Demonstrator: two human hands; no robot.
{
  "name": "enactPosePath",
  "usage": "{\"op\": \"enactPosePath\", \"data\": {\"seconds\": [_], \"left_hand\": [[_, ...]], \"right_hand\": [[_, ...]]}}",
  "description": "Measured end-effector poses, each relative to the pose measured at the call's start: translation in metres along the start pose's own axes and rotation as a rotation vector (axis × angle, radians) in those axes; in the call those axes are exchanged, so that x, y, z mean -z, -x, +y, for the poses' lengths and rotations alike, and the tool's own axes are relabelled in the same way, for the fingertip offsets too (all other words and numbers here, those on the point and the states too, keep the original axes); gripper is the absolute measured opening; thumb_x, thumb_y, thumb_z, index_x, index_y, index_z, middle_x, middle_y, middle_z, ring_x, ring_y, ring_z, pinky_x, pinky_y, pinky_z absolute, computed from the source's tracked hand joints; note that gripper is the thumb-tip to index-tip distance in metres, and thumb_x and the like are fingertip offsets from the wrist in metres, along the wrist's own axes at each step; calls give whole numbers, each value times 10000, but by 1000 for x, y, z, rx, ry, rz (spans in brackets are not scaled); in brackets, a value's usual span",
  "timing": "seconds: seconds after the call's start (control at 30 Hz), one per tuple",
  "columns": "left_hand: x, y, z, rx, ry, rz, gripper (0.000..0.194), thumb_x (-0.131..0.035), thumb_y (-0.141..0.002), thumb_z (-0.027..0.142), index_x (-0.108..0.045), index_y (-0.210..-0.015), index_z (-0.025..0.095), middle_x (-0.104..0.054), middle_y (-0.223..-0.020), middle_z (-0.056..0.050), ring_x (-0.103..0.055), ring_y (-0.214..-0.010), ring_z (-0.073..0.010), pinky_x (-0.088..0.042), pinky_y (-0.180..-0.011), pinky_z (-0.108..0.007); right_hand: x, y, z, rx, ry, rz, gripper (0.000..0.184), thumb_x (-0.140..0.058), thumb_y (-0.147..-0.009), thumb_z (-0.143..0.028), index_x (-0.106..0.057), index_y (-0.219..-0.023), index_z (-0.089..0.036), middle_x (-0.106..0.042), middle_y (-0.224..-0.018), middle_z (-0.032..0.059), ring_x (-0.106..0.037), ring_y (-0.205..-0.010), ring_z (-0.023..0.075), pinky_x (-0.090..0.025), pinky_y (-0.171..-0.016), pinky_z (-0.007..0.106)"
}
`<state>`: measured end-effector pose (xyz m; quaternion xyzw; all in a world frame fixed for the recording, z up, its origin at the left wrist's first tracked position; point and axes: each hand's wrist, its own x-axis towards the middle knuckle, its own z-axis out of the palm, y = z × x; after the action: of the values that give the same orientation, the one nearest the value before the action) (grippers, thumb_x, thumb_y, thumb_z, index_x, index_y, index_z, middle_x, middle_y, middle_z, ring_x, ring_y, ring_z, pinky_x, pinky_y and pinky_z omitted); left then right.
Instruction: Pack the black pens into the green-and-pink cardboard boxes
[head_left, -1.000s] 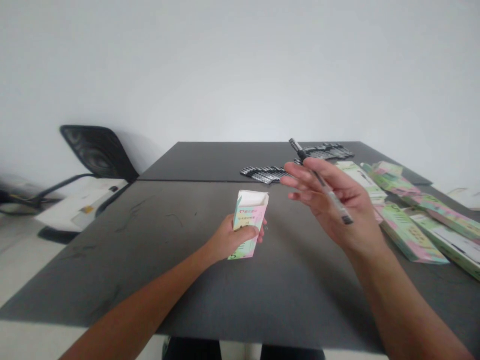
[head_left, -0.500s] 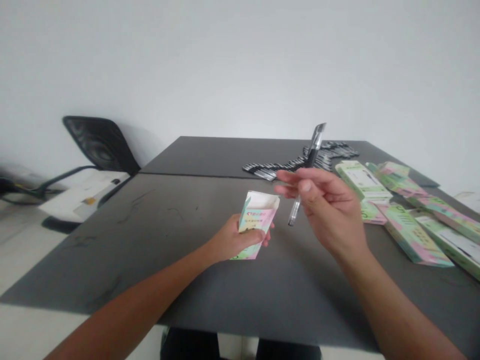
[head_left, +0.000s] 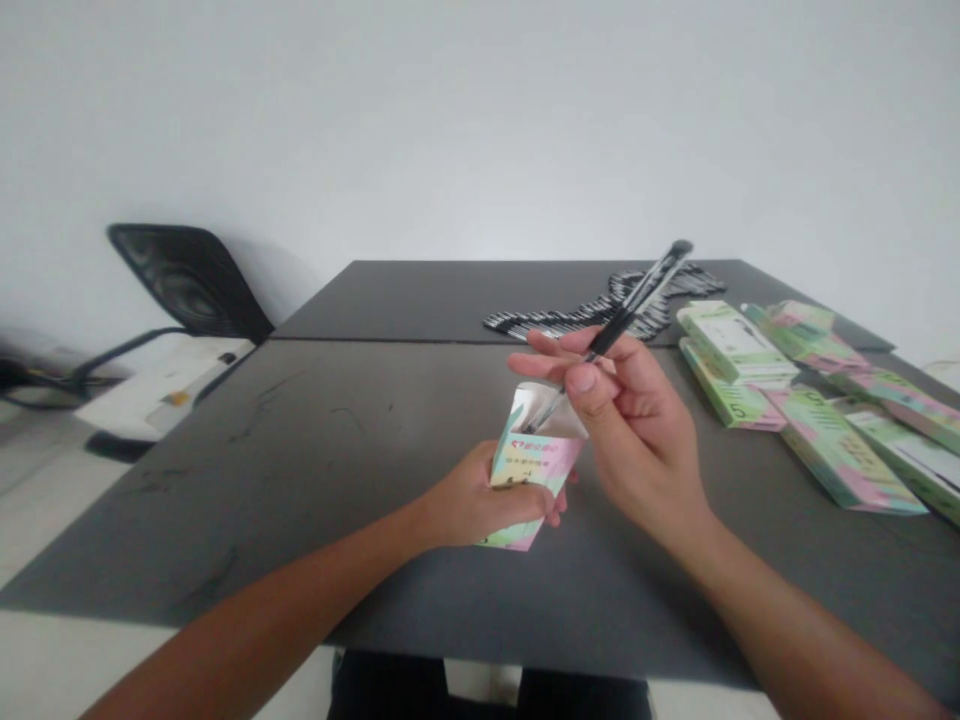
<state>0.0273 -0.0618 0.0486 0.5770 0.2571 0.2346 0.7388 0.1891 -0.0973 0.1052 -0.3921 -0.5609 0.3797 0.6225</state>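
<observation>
My left hand (head_left: 480,500) is wrapped round a small pastel green, yellow and pink carton (head_left: 534,463), tilted with its open top facing up and away. A clear pen with a black cap (head_left: 626,315) is pinched between the thumb and fingers of my right hand (head_left: 630,410). The pen slants down to the left, and its lower tip sits inside the carton's mouth. Whatever lies deeper in the carton is hidden.
Many similar pens (head_left: 577,318) lie in a long row at the back of the dark table (head_left: 300,450). Several pastel cartons (head_left: 840,440) are piled at the right. A black mesh chair (head_left: 191,280) stands at the left, beside a white surface (head_left: 161,385).
My right hand has moved left and tilted the pen, bringing its lower end into the carton's opening. The carton in my left hand has shifted slightly right and down.
</observation>
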Motion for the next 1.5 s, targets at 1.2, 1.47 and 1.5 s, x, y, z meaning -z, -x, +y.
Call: {"op": "enactPosePath", "data": {"seconds": [1.2, 1.47, 1.5], "left_hand": [[42, -16, 12, -287, 225, 285, 358, -841, -787, 328, -752, -1079, 141, -758, -868, -48, -741, -748, -200, -593, -709, -319], [73, -29, 14, -340, 258, 506, 424, -858, -779, 385, -735, -1086, 119, -751, -831, -39, -738, -726, -192, -592, -704, -308], [75, -30, 13, -341, 255, 507, 421, -855, -780, 389, -737, -1078, 116, -753, -822, -42, -738, -718, -194, -588, -694, -306]], "right_hand": [[60, -47, 39, 327, 430, 436, 409, -565, -1075, -492, -712, -1372, -252, -812, -1241, 96, -731, -1219, 266, -492, -1135, 501], [99, -76, 93, 213, 1108, -44, 302, -662, -1008, -447, -833, -1115, -223, -823, -1102, 91, -749, -1045, 269, -543, -1005, 418], [95, -85, 98, 201, 1121, -99, 292, -664, -1008, -432, -838, -1120, -227, -818, -1098, 82, -749, -1034, 250, -549, -986, 383]]}}
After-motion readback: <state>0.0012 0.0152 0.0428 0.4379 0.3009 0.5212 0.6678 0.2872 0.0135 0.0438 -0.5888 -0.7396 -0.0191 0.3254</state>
